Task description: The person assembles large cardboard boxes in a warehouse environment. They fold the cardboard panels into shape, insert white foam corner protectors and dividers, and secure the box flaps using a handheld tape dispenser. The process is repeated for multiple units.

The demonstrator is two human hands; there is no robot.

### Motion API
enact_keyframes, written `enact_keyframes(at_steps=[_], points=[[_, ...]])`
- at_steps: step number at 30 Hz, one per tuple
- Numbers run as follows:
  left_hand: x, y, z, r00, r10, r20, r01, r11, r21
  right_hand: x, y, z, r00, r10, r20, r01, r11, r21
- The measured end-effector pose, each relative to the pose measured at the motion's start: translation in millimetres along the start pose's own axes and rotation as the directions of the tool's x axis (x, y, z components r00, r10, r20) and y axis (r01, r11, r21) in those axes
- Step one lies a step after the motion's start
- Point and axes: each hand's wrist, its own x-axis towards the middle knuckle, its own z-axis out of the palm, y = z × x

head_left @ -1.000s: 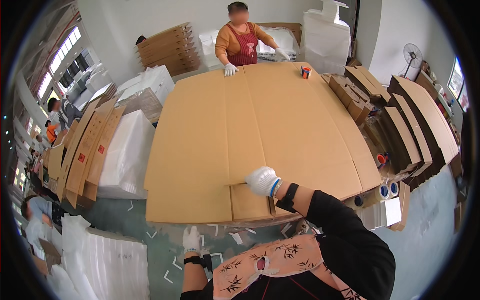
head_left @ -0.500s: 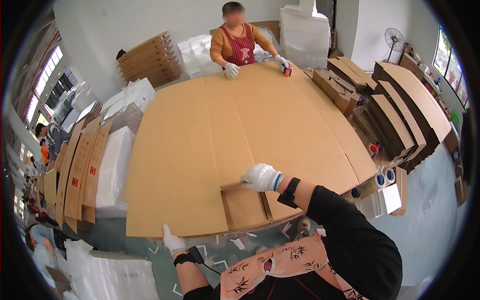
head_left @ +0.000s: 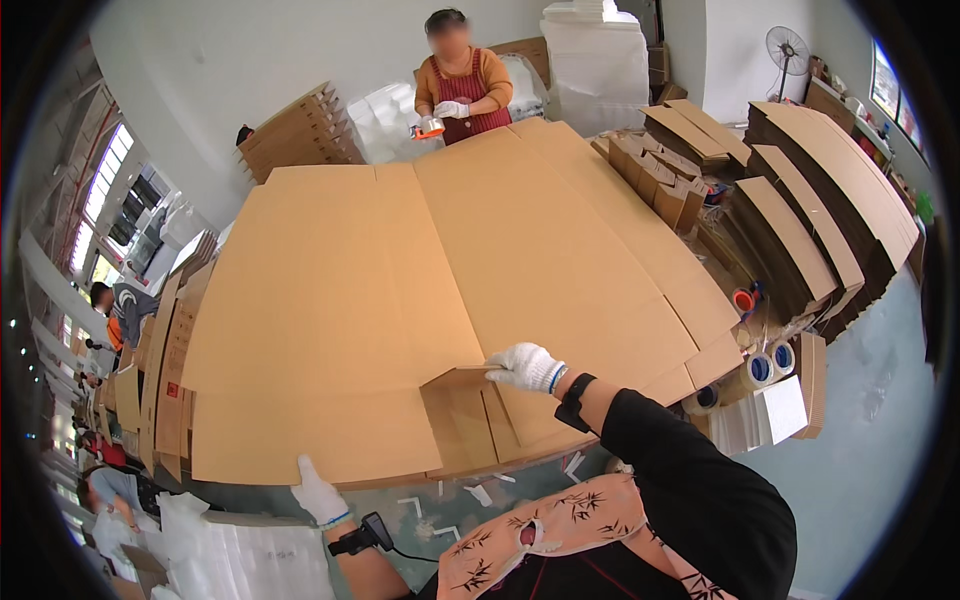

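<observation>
A large brown cardboard sheet (head_left: 330, 270), creased down its length, lies spread across the work surface. My gloved left hand (head_left: 318, 492) grips its near left edge, the thumb on top and the other fingers hidden beneath. My gloved right hand (head_left: 527, 367) pinches the edge of a raised cardboard flap (head_left: 462, 377) near the middle of the close side. Below that flap, another layer of cardboard (head_left: 462, 424) shows through a gap. At the far side, a co-worker in an apron holds an orange tape dispenser (head_left: 428, 129) with gloved hands.
Stacked flat cardboard (head_left: 790, 240) and tape rolls (head_left: 760, 367) stand on the right. Leaning cardboard panels (head_left: 170, 370) line the left, with white foam sheets (head_left: 260, 555) at lower left. White corner scraps (head_left: 447, 532) lie on the floor. A fan (head_left: 787, 50) stands far right.
The left part of the sheet has shifted left with my left hand. My right hand still holds the flap. The co-worker's hands have left the sheet, bringing the tape dispenser in front of the body.
</observation>
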Motion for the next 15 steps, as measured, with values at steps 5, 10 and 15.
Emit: enact_keyframes(at_steps=[5, 10, 15], points=[[-42.1, 75.1, 38.1, 0.944, 0.318, 0.084, -0.323, 0.945, 0.051, 5.0, 42.8, -17.0, 0.994, 0.103, 0.047, -0.111, 0.974, 0.196], [-115.5, 137.0, 111.8, 0.835, 0.532, 0.142, -0.551, 0.81, 0.202, -2.5, 101.2, 6.1, 0.989, 0.14, 0.045, -0.147, 0.908, 0.392], [-185.1, 166.0, 159.1, 0.428, 0.608, 0.668, -0.901, 0.34, 0.268, -7.2, 137.0, 50.4, 0.985, 0.173, -0.006, -0.16, 0.921, 0.357]])
